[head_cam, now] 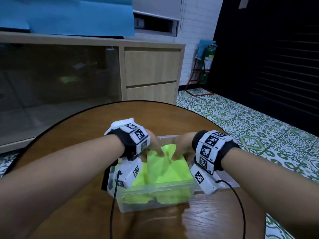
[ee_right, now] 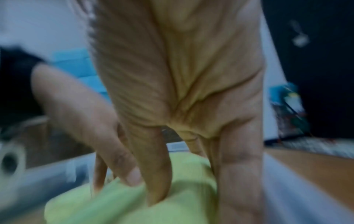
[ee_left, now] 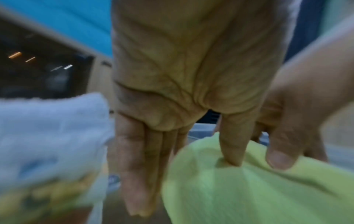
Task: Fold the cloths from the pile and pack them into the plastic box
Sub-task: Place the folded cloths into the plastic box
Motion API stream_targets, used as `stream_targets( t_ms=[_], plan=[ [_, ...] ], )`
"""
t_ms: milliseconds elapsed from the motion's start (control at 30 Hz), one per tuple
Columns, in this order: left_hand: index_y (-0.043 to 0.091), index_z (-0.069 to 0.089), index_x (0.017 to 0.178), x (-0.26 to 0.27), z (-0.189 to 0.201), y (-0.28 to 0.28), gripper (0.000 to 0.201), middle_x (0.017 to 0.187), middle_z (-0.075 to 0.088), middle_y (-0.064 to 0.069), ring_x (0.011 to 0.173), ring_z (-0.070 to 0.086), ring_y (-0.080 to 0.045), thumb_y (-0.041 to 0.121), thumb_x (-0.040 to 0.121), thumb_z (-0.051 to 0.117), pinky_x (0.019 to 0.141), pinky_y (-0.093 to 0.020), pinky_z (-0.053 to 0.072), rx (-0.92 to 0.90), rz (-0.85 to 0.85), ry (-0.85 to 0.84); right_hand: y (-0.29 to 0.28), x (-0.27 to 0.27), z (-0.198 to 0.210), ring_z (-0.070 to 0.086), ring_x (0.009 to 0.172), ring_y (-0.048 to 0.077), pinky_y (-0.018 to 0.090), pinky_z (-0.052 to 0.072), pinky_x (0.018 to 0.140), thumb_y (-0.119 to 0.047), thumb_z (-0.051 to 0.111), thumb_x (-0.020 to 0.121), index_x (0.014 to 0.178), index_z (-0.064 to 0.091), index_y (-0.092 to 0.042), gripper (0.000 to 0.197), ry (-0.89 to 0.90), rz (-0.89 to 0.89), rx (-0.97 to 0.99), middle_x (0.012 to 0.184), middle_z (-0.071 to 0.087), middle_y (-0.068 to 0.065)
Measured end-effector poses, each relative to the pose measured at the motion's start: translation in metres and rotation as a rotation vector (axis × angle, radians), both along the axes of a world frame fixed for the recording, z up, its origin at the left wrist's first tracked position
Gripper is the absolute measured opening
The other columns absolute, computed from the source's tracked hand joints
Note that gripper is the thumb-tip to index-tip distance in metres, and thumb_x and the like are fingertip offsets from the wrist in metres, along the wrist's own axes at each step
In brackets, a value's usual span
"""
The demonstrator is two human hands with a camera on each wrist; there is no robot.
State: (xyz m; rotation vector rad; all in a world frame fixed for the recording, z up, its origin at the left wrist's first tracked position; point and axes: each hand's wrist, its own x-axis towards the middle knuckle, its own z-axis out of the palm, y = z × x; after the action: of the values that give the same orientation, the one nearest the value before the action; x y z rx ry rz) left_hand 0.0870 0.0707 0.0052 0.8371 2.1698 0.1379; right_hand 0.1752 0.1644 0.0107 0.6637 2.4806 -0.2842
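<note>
A clear plastic box stands on the round wooden table and holds folded neon yellow-green cloths. The top cloth lies creased at its far end, where both hands meet. My left hand has straight fingers slid down beside the cloth, and its thumb presses into it. My right hand pushes straight fingers down into the same cloth by the box wall. Neither hand holds anything up. No loose pile shows.
The table has bare wood around the box. Something white and fluffy shows just beyond my left wrist. Black cables trail from the wrist cameras. A wooden cabinet, green tiled floor and a fire extinguisher lie beyond.
</note>
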Motion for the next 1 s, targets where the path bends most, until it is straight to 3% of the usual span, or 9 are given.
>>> stream_targets(
  t_ms=[133,233,333,433,567,700,800,900,1000],
  plan=[
    [0.021,0.042,0.066,0.01,0.004,0.003,0.031,0.065,0.042,0.006,0.066,0.049,-0.011,0.031,0.093,0.056,0.067,-0.018,0.041,0.057,-0.23,0.322,-0.017,-0.001,0.007,0.056,0.07,0.023,0.016,0.038,0.036,-0.019,0.055,0.094,0.134,0.043,-0.002,0.045,-0.072,0.12,0.175,0.131,0.055,0.013],
    [0.009,0.039,0.062,0.015,0.009,0.002,0.039,0.061,0.035,-0.003,0.045,0.044,-0.006,0.02,0.099,0.044,0.05,-0.013,0.032,0.015,-0.318,0.399,-0.026,0.001,0.012,0.056,0.079,0.025,0.022,0.042,0.058,-0.008,0.054,0.093,0.13,0.045,0.0,0.039,0.02,0.154,0.279,0.118,0.06,0.012],
    [0.006,0.045,0.074,0.017,0.018,-0.008,0.034,0.064,0.041,0.0,0.051,0.04,-0.009,0.029,0.098,0.045,0.044,-0.016,0.032,0.023,-0.387,0.472,-0.035,0.004,0.016,0.052,0.068,0.015,0.016,0.042,0.048,-0.015,0.057,0.093,0.134,0.042,-0.004,0.045,-0.025,0.204,0.18,0.087,0.055,0.002],
    [0.008,0.052,0.095,0.01,0.02,-0.022,0.022,0.075,0.052,-0.002,0.052,0.042,-0.01,0.029,0.097,0.047,0.041,-0.016,0.035,0.06,-0.392,0.457,-0.044,0.005,0.009,0.049,0.122,0.02,0.02,0.041,0.084,-0.036,0.05,0.096,0.15,0.022,-0.018,0.063,-0.273,0.294,0.152,0.14,0.046,0.003],
    [0.008,0.063,0.105,0.0,0.023,-0.044,0.022,0.089,0.058,-0.004,0.059,0.049,-0.013,0.022,0.096,0.048,0.05,-0.018,0.037,0.089,-0.368,0.49,-0.043,0.002,0.001,0.041,0.132,0.028,0.032,0.037,0.104,-0.03,0.053,0.095,0.146,0.031,-0.013,0.059,-0.294,0.261,0.138,0.148,0.038,0.01],
    [0.011,0.066,0.108,-0.021,0.03,-0.075,0.026,0.096,0.069,-0.002,0.073,0.057,-0.015,0.021,0.094,0.047,0.06,-0.022,0.042,0.195,-0.312,0.53,-0.046,-0.01,0.013,0.058,0.101,0.022,0.029,0.045,0.084,-0.018,0.052,0.096,0.137,0.046,-0.012,0.042,-0.13,0.292,0.114,0.132,0.054,0.011],
    [0.019,0.067,0.109,-0.033,0.024,-0.098,0.025,0.107,0.067,0.001,0.081,0.058,-0.015,0.029,0.092,0.051,0.066,-0.024,0.044,0.167,-0.324,0.535,-0.06,-0.024,0.021,0.053,0.088,0.016,0.024,0.042,0.073,-0.012,0.057,0.091,0.128,0.056,-0.015,0.037,-0.014,0.435,0.098,0.1,0.063,0.002],
    [0.029,0.066,0.111,-0.035,0.009,-0.109,0.025,0.112,0.065,0.002,0.092,0.061,-0.017,0.039,0.09,0.054,0.069,-0.024,0.044,0.162,-0.371,0.525,-0.076,-0.039,0.02,0.057,0.064,0.015,0.02,0.048,0.059,-0.009,0.063,0.088,0.123,0.052,-0.01,0.036,-0.194,0.425,0.023,0.075,0.055,-0.004],
    [0.032,0.062,0.118,-0.031,-0.001,-0.106,0.028,0.121,0.054,0.0,0.111,0.048,-0.022,0.036,0.091,0.053,0.077,-0.029,0.04,0.162,-0.444,0.641,-0.085,-0.047,0.005,0.059,0.046,0.003,0.014,0.049,0.046,-0.009,0.063,0.089,0.115,0.045,-0.011,0.032,-0.438,0.364,0.054,0.076,0.059,0.002]
  ],
)
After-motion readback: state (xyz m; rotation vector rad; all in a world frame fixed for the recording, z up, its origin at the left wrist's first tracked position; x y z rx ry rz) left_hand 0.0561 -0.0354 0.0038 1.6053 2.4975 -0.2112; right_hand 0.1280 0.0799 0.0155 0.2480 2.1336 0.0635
